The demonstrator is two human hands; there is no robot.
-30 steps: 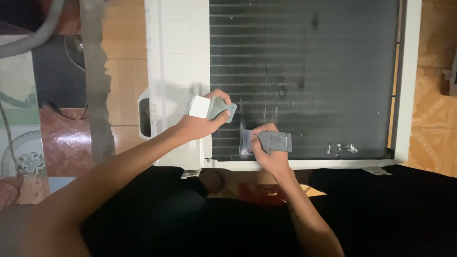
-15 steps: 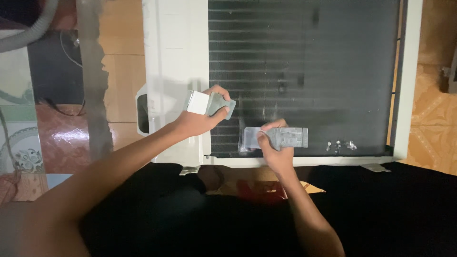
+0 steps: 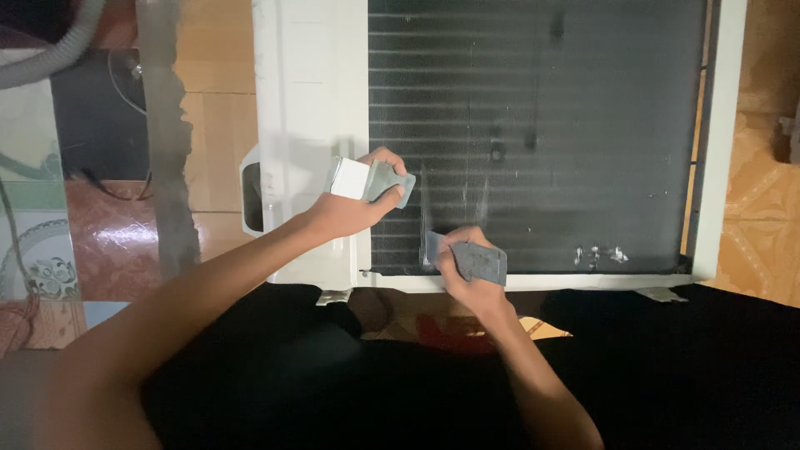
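We face a white air-conditioner unit (image 3: 308,100) whose dark finned coil (image 3: 542,125) fills its right side. Our left hand (image 3: 350,208) grips a small grey-and-white block (image 3: 367,180) at nine o'clock, steadying it. Our right hand (image 3: 467,271) presses a grey pad (image 3: 479,260) flat at six o'clock, fingers closed on it.

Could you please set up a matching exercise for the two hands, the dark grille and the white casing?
Things:
1. left hand
2. right hand
3. grille
4. casing

States:
A. white panel left of the grille
B. holds a grey pad at the grille's lower edge
C. dark, with fine horizontal lines
D. holds a white and grey block

Pairs: 1-D, 2-B, 3-C, 4-A
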